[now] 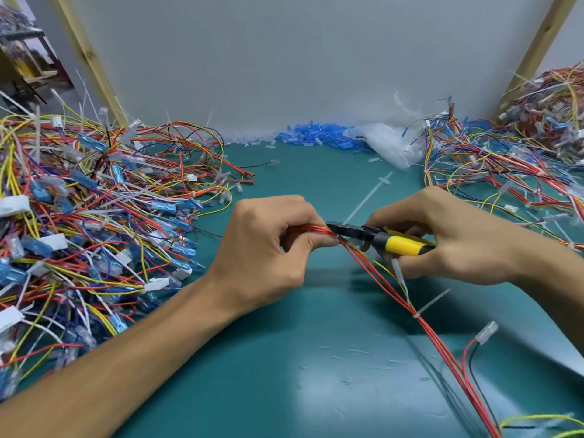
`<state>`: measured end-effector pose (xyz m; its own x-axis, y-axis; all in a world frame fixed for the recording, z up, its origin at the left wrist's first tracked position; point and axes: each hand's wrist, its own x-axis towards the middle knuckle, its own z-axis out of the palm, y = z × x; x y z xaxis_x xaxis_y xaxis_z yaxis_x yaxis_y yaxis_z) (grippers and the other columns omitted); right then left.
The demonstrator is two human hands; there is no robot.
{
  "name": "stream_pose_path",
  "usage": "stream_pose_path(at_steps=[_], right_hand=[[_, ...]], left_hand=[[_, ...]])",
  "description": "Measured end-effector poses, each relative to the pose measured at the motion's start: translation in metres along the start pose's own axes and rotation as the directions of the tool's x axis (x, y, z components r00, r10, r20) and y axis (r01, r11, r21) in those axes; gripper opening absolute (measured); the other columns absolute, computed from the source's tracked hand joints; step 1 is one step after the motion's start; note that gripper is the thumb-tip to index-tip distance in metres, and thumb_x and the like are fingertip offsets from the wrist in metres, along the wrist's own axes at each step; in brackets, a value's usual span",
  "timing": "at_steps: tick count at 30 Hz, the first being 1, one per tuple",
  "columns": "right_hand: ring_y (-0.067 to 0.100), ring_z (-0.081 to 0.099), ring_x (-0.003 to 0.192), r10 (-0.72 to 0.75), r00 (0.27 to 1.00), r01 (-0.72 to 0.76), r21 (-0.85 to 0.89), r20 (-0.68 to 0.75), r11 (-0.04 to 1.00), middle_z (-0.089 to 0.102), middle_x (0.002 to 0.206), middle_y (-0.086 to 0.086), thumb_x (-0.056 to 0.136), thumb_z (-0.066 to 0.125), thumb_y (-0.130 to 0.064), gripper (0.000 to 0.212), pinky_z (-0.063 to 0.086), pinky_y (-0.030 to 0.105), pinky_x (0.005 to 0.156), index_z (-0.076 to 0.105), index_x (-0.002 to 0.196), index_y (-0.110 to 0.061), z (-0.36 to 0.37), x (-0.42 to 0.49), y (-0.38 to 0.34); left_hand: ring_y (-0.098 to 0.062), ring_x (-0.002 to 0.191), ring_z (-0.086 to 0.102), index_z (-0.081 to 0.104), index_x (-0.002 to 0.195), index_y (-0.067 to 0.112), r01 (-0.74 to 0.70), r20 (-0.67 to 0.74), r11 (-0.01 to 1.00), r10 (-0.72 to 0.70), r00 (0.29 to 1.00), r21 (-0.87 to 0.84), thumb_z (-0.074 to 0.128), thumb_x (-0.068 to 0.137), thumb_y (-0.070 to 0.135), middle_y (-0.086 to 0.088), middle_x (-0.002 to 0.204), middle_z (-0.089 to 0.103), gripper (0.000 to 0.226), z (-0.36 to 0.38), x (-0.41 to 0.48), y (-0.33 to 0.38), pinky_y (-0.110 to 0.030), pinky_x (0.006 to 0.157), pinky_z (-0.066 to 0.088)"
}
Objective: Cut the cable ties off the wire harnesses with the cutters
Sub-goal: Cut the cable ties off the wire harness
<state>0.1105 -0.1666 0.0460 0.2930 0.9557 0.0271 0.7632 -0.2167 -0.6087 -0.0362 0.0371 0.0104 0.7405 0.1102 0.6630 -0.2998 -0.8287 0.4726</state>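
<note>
We are mid-job: our left hand (268,245) grips the red wire harness (373,274) just above the surface (284,343), fingers curled round it, while our right hand (442,235) clasps the yellow-handled cutters (379,238), whose nose meets the bundle beside the left fingertips. One white cable tie (416,315) farther down is uncut, and with heaps left (79,216) and right (505,159), we judge much remains, though which heap is finished we cannot tell
</note>
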Motion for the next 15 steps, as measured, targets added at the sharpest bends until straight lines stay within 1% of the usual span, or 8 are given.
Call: stream_pose_path(at_steps=[2, 4, 7, 9, 11, 13, 15], right_hand=[[0.034, 0.045, 0.063, -0.015, 1.000, 0.013, 0.066, 0.025, 0.998, 0.054, 0.068, 0.008, 0.071, 0.067, -0.018, 0.018, 0.044, 0.053, 0.057, 0.068, 0.081, -0.034, -0.002, -0.001, -0.001], [0.035, 0.045, 0.064, -0.030, 1.000, 0.030, 0.065, 0.009, 0.997, 0.054, 0.069, 0.009, 0.072, 0.067, -0.019, 0.018, 0.045, 0.054, 0.058, 0.066, 0.080, -0.036, -0.001, -0.001, -0.001], [0.036, 0.040, 0.065, -0.064, 0.996, 0.064, 0.004, -0.057, 0.998, 0.049, 0.067, 0.010, 0.072, 0.065, -0.020, 0.010, 0.040, 0.053, 0.055, 0.064, 0.080, -0.024, 0.004, 0.001, -0.003], [0.036, 0.036, 0.066, -0.095, 0.990, 0.094, -0.016, -0.107, 0.995, 0.045, 0.068, 0.012, 0.073, 0.064, -0.017, 0.009, 0.038, 0.053, 0.054, 0.066, 0.082, -0.016, 0.009, 0.002, -0.003], [0.034, 0.034, 0.065, -0.117, 0.981, 0.114, -0.032, -0.153, 0.993, 0.043, 0.067, 0.011, 0.073, 0.062, -0.020, 0.015, 0.034, 0.050, 0.052, 0.069, 0.084, -0.013, 0.011, 0.002, -0.004], [0.030, 0.032, 0.061, -0.124, 0.974, 0.121, -0.027, -0.191, 0.992, 0.040, 0.064, 0.007, 0.072, 0.061, -0.025, 0.016, 0.028, 0.044, 0.050, 0.069, 0.082, -0.015, 0.013, 0.001, -0.006], [0.022, 0.028, 0.057, -0.118, 0.971, 0.121, 0.003, -0.206, 0.993, 0.038, 0.062, 0.007, 0.070, 0.063, -0.027, 0.015, 0.023, 0.038, 0.049, 0.070, 0.080, -0.018, 0.014, 0.000, -0.008]], left_hand=[[-0.016, 0.055, 0.048, 0.075, 0.072, 0.010, 0.006, -0.051, 1.000, -0.006, 0.999, 0.005, 0.084, 0.085, 0.012, 0.002, 0.062, 0.058, 0.016, 0.000, 0.000, -0.001, -0.022, 0.053, 0.032], [-0.013, 0.055, 0.047, 0.076, 0.073, 0.010, -0.004, -0.094, 1.000, 0.005, 0.996, 0.012, 0.085, 0.085, 0.012, 0.003, 0.062, 0.057, 0.015, 0.000, 0.000, -0.001, -0.021, 0.054, 0.032], [-0.013, 0.057, 0.046, 0.076, 0.075, 0.008, -0.037, -0.142, 0.999, 0.041, 0.989, 0.029, 0.083, 0.087, 0.013, 0.002, 0.064, 0.057, 0.015, 0.000, -0.001, 0.000, -0.020, 0.055, 0.032], [-0.013, 0.059, 0.046, 0.076, 0.076, 0.007, -0.061, -0.175, 0.997, 0.067, 0.982, 0.039, 0.081, 0.089, 0.012, 0.001, 0.065, 0.056, 0.014, -0.001, -0.001, -0.001, -0.018, 0.057, 0.031], [-0.012, 0.059, 0.044, 0.076, 0.077, 0.006, -0.084, -0.204, 0.995, 0.092, 0.975, 0.048, 0.079, 0.090, 0.011, 0.000, 0.065, 0.055, 0.014, -0.002, -0.001, -0.001, -0.017, 0.057, 0.030], [-0.013, 0.060, 0.043, 0.076, 0.077, 0.005, -0.105, -0.221, 0.993, 0.114, 0.969, 0.051, 0.078, 0.091, 0.011, 0.000, 0.065, 0.054, 0.015, -0.003, -0.001, -0.001, -0.019, 0.057, 0.030], [-0.014, 0.060, 0.044, 0.076, 0.078, 0.004, -0.126, -0.231, 0.991, 0.135, 0.964, 0.053, 0.078, 0.092, 0.011, 0.001, 0.066, 0.054, 0.016, -0.003, -0.002, -0.001, -0.021, 0.057, 0.030]])
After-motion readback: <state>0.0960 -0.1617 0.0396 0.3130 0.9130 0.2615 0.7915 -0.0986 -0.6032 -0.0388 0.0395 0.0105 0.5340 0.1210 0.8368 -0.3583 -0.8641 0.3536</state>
